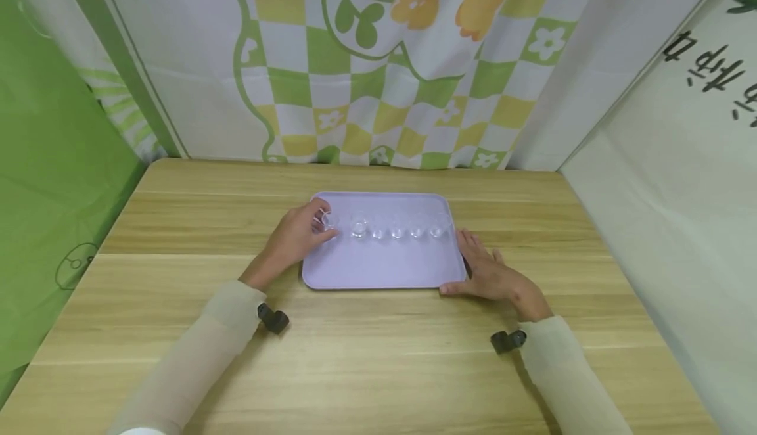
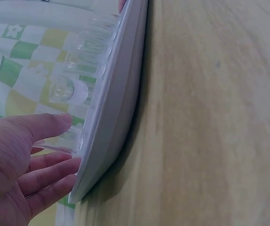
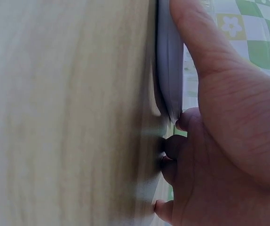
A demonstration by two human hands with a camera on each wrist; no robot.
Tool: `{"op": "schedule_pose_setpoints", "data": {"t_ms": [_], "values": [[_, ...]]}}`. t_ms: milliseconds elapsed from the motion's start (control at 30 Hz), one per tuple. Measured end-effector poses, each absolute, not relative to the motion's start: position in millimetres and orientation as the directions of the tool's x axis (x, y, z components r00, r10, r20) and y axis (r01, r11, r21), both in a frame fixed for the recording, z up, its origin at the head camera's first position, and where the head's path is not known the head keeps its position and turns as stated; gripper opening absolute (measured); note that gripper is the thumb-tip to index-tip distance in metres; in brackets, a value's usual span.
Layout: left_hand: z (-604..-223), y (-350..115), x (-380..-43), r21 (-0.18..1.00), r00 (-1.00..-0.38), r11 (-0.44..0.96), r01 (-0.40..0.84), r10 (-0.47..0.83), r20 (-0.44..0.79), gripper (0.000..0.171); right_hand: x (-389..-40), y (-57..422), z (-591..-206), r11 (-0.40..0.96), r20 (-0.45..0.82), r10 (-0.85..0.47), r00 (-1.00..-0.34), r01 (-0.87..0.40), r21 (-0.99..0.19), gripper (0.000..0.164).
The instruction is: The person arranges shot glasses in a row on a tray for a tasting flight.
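A lilac tray (image 1: 384, 267) lies on the wooden table with several small clear cups (image 1: 398, 228) standing upright across it in a row. At the row's left end my left hand (image 1: 298, 230) holds another clear cup (image 1: 328, 221) between thumb and fingers. The left wrist view shows this held cup (image 2: 68, 137) close over the tray's rim (image 2: 90, 136), partly hidden by the thumb. My right hand (image 1: 487, 276) rests by the tray's right edge, fingers stretched out along the side and thumb at the near right corner.
The wooden table (image 1: 367, 356) reaches back to a checked, flowered curtain (image 1: 390, 106). A green cloth (image 1: 59, 126) hangs on the left and a white sheet with black writing (image 1: 680, 159) on the right. Each sleeve carries a small black camera (image 1: 273, 319) at the wrist.
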State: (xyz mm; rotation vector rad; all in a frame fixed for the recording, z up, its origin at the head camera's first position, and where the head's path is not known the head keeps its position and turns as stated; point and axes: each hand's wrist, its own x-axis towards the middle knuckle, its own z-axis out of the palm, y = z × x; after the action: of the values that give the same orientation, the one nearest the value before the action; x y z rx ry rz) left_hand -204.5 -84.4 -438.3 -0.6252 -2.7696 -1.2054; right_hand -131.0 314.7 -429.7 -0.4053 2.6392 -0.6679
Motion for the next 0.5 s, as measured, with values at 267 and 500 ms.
{"op": "schedule_pose_setpoints", "data": {"t_ms": [267, 500], "values": [[-436.5, -80.9, -204.9, 0.687, -0.91, 0.607, 0.4, 0.35, 0.22, 0.038, -129.2, 315.0, -428.9, 0.841, -0.296, -0.367, -0.882, -0.18, -0.51, 0.126], [-436.9, -79.3, -205.6, 0.675, -0.908, 0.617, 0.405, 0.36, 0.216, 0.038, -128.9, 314.5, -428.2, 0.844, -0.285, -0.36, -0.888, -0.18, -0.505, 0.126]]}}
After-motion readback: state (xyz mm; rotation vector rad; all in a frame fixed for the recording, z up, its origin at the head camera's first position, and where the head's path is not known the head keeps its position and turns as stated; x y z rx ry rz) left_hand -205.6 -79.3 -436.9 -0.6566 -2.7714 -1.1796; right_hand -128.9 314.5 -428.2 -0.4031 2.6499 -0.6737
